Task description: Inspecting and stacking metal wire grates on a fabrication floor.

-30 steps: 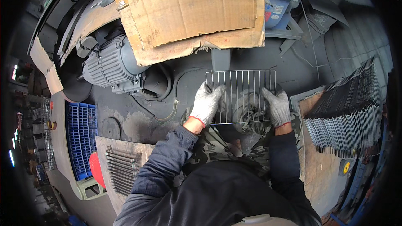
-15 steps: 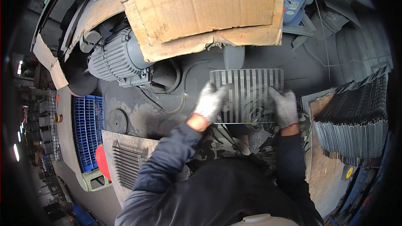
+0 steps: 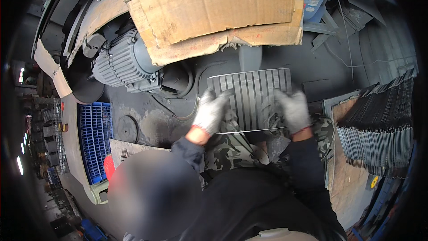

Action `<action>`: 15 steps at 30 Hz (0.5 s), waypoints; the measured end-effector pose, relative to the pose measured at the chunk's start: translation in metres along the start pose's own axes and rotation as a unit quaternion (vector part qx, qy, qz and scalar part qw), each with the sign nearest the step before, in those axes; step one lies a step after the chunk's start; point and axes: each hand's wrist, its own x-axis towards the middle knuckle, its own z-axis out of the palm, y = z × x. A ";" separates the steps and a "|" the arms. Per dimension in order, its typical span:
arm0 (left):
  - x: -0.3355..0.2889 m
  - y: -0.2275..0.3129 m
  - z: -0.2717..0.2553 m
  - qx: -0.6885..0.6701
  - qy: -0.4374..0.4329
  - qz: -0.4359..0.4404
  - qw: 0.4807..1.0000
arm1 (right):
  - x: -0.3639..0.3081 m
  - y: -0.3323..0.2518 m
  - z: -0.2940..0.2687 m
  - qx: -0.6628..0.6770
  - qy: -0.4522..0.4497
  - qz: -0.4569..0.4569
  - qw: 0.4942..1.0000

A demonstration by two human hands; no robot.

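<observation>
A rectangular metal plate with light and dark lengthwise stripes [image 3: 248, 96] is held above my lap. My left hand [image 3: 209, 113], in a whitish glove with a red cuff edge, grips its left side, fingers reaching onto the striped face. On the right side, my right hand [image 3: 295, 112] in a matching glove holds the plate too; its fingers are smeared by motion. Beyond the plate's far edge stands a grey machine post [image 3: 250, 58]. Camouflage trousers [image 3: 232, 154] show below the near edge.
Cardboard [image 3: 214, 9] overhangs the far side. A grey electric motor [image 3: 120, 64] sits at left, near a blue plastic crate [image 3: 95, 138]. A tall stack of thin metal plates [image 3: 376, 147] stands on a board at right. A round blurred patch hides the lower left.
Both hands have shifted left with the striped plate, which is now slightly tilted. The blurred patch now covers my left upper arm and most of the slats on the left board.
</observation>
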 end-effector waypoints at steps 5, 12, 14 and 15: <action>0.022 -0.029 0.053 0.021 -0.015 0.019 0.999 | -0.002 -0.025 -0.049 -0.032 0.054 -0.032 0.998; -0.004 -0.003 -0.055 -0.045 0.052 -0.046 0.997 | 0.015 -0.009 0.053 -0.174 -0.025 0.087 0.981; -0.003 0.010 -0.069 -0.034 0.030 -0.071 0.996 | 0.012 -0.012 0.049 -0.155 -0.039 0.060 0.985; 0.003 0.012 -0.065 -0.061 -0.007 -0.081 0.995 | 0.013 -0.009 0.034 -0.105 -0.053 0.062 0.991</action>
